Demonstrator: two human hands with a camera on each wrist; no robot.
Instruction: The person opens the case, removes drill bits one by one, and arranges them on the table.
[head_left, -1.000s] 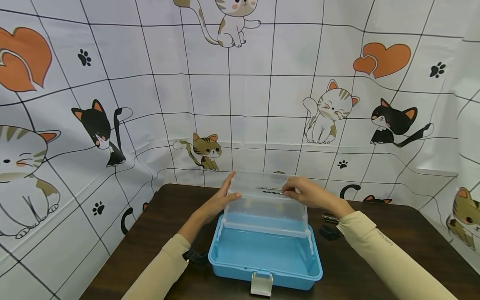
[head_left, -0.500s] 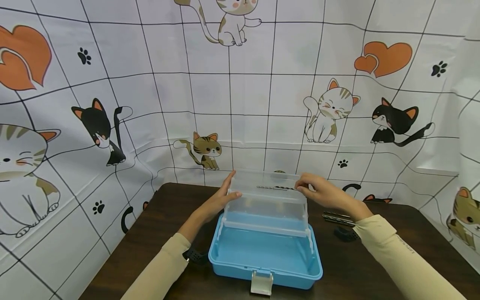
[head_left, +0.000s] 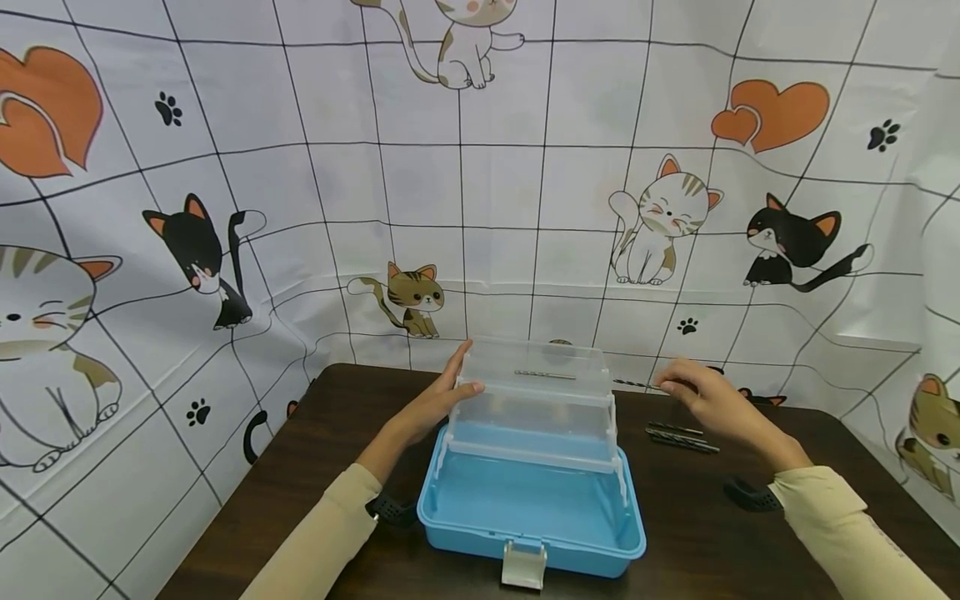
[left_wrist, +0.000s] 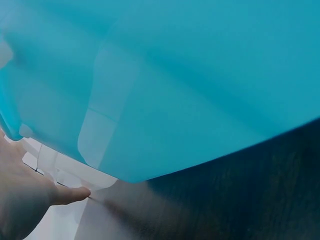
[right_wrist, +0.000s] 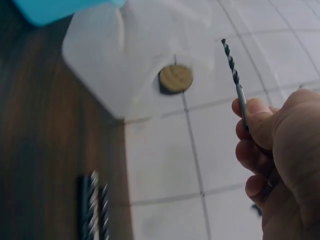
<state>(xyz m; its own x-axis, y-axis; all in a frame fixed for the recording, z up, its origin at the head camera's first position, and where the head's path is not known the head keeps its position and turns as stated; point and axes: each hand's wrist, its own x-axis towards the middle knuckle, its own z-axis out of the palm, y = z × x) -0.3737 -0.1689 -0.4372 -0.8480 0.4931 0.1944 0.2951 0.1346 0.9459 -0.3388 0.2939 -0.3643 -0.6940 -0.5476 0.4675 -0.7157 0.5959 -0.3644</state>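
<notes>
A blue toolbox (head_left: 531, 546) stands on the table with its clear trays raised at the back. My left hand (head_left: 437, 406) rests against the left end of the upper tray (head_left: 487, 357), fingers and thumb straight; its thumb (left_wrist: 72, 195) shows low in the left wrist view. To the right of the box, my right hand (head_left: 708, 400) pinches a dark twist drill bit (right_wrist: 231, 62) between thumb and index finger, its fluted tip pointing away. Another drill bit (head_left: 545, 374) lies in the upper tray. Several drill bits (head_left: 682, 439) lie together on the table below my right hand.
The dark wooden table (head_left: 300, 500) ends at a white wall covering (head_left: 495, 192) printed with cats and grid lines. A pale latch (head_left: 523, 567) hangs down at the box front. A lower clear tray (head_left: 532, 429) sits over the box's rear part.
My right hand has drawn the dark drill bit out of the upper tray and carried it right, past the box. One bit stays in that tray. My left hand has kept its place.
</notes>
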